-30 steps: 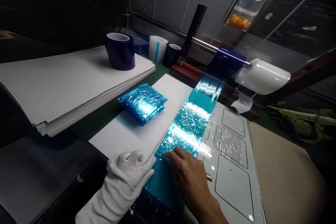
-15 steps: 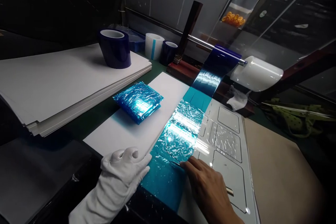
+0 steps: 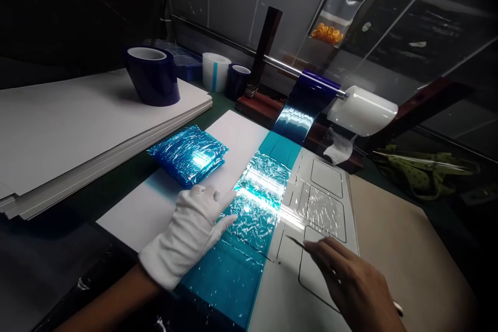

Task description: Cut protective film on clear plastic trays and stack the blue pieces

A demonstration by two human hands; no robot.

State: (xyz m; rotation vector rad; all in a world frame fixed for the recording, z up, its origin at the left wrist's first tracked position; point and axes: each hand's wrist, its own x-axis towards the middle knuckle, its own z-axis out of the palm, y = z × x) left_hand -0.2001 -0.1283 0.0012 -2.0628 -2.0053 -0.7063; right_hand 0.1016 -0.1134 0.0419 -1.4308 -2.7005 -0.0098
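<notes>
My left hand (image 3: pixel 189 233), in a white glove, lies flat with fingers spread on the blue film strip (image 3: pixel 249 218) that runs from the blue film roll (image 3: pixel 307 94) on a metal rod down across the white sheet (image 3: pixel 155 207). My bare right hand (image 3: pixel 350 280) grips a thin blade tool (image 3: pixel 298 241), its tip just right of the strip's edge, above a white panel (image 3: pixel 322 207) with cut rectangular outlines. A stack of cut blue film pieces (image 3: pixel 189 153) rests on the white sheet, just beyond my left hand.
A pile of white sheets (image 3: pixel 78 124) at left carries a dark blue tape roll (image 3: pixel 152 75). Two more rolls (image 3: pixel 223 75) stand behind. A white roll (image 3: pixel 361 111) hangs on the rod at right. Brown board (image 3: pixel 404 249) lies right of the panel.
My left hand slid forward from the strip's near left edge onto the film. My right hand with the blade moved right, off the strip and over the white panel.
</notes>
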